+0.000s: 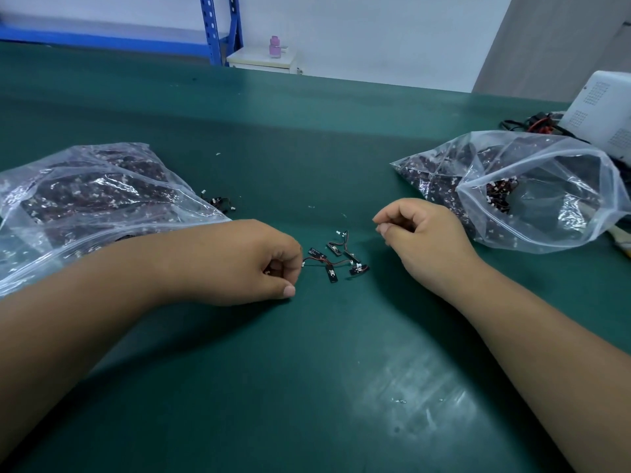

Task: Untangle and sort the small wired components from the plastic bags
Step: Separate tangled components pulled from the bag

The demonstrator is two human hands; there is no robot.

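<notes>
Surface: dark green table mat (307, 370) fills most of the frame. It has a pale scuffed patch at lower right of centre and small white scraps scattered over it.
Room: white wall along the top. A blue shelf rack (218, 29) is at upper left, with a white cabinet (261, 59) beside it carrying a pink bottle (275, 46).
Right edge: white perforated box (604, 110), with red and black cables (532, 124) beside it.
Left bag (85, 199): clear plastic, lying flat at centre left, packed with dark wired parts. A few strays (218, 203) lie just beside its edge.
Right bag (529, 186): clear plastic at centre right, mouth gaping, partly filled.
Wired parts (336, 259): small tangled cluster on the mat at frame centre, between the hands.
Left hand (259, 264): fingers curled, pinching the wire end of the cluster.
Right hand (420, 230): just right of the cluster and apart from it. Fingers are curled with the thumb against the forefinger, and nothing is visible in its hold.
</notes>
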